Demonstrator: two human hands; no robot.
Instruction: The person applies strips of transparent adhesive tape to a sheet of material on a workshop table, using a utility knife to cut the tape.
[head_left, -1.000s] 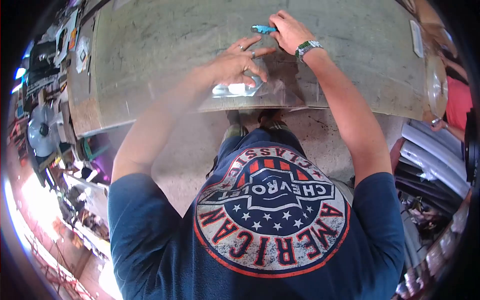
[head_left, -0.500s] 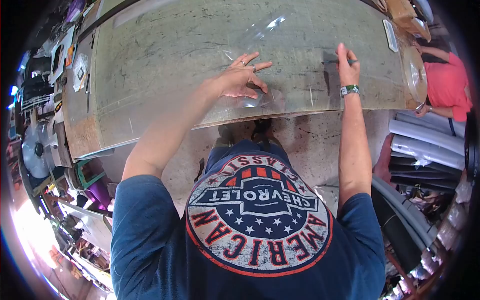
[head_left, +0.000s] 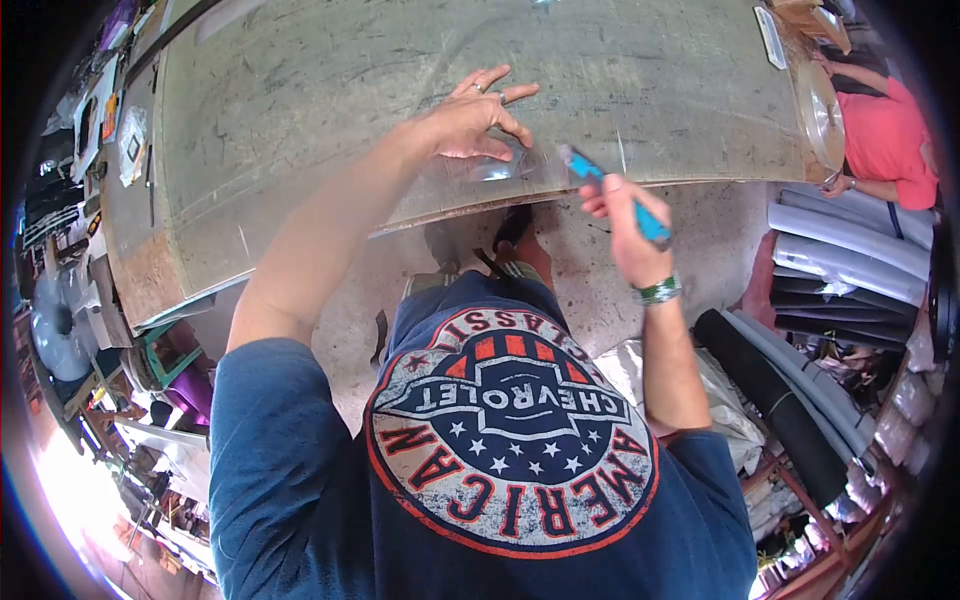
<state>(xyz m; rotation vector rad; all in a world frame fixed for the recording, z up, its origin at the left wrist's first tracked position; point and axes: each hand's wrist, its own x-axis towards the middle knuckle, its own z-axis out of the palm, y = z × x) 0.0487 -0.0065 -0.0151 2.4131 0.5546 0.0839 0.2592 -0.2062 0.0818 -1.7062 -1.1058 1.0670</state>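
Observation:
My left hand rests on the worn greenish table top, fingers spread. Under and beside its fingertips lies a clear, shiny sheet near the table's front edge; its full outline is hard to make out. My right hand is closed around a blue cutter, held just in front of the table's edge. The tool's tip points up and left, toward the sheet, and does not touch it.
At the right end of the table a person in a red shirt stands by a clear roll. Rolls of material are stacked at the right. A plastic bag lies at the table's left.
My right hand has come left and down toward me, and the blue cutter now shows clearly in it. The table appears slightly higher in view. My left hand stays spread over the sheet.

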